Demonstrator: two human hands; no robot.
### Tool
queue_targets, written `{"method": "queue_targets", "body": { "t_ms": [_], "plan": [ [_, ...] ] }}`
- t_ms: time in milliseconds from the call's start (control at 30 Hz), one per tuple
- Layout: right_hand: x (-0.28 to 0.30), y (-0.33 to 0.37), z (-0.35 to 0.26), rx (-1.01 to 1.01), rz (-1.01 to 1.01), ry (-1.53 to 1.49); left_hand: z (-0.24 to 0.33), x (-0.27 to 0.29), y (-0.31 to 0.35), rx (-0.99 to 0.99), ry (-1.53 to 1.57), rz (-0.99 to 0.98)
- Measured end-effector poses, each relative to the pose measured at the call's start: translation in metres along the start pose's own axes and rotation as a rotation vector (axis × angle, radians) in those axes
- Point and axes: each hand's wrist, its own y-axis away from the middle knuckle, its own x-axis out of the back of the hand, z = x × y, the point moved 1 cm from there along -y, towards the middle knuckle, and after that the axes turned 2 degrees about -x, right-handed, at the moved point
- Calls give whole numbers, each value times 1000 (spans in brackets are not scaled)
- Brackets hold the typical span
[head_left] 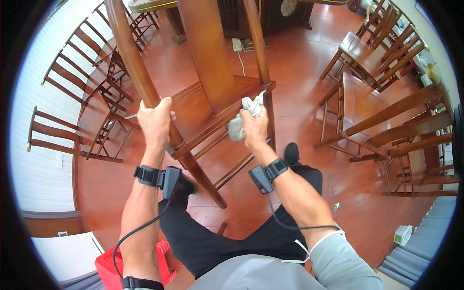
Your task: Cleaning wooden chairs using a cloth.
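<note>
Head view, looking straight down: the person is sitting and leaning over a brown wooden chair that is filling the upper middle of the frame. The left hand is wrapping its grip tight around the chair's round left back post, which is running up toward the upper left of the frame. The right hand is clenching a crumpled grey-white cloth and is pressing it against the seat's front rail, just beside the thin right post, near the centre of the frame. Both wrists are wearing black strapped sensor bands, with black cables trailing down the forearms toward the bottom edge. Black trousers and a grey shirt are showing at the bottom centre. A red plastic stool is peeking out at the lower left, touching the left forearm's outline. More brown wooden chairs are standing along the white wall at the left and crowding the right side, all on a reddish-brown tiled floor. A small white-and-green box is lying at the lower right.
</note>
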Motion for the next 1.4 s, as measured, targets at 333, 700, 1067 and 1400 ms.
{"method": "queue_targets", "body": {
  "t_ms": [333,700,1067,1400],
  "plan": [
    [-35,145,10,-91,-355,218,6,-15,10,-14,-31,-30],
    [14,184,12,97,-569,634,11,-26,26,-85,-100,-86],
    [14,195,88,189,-600,781,18,-50,11,-184,-183,-182],
    [8,166,9,103,-801,834,22,-54,13,-163,-180,-184]
  ]
}}
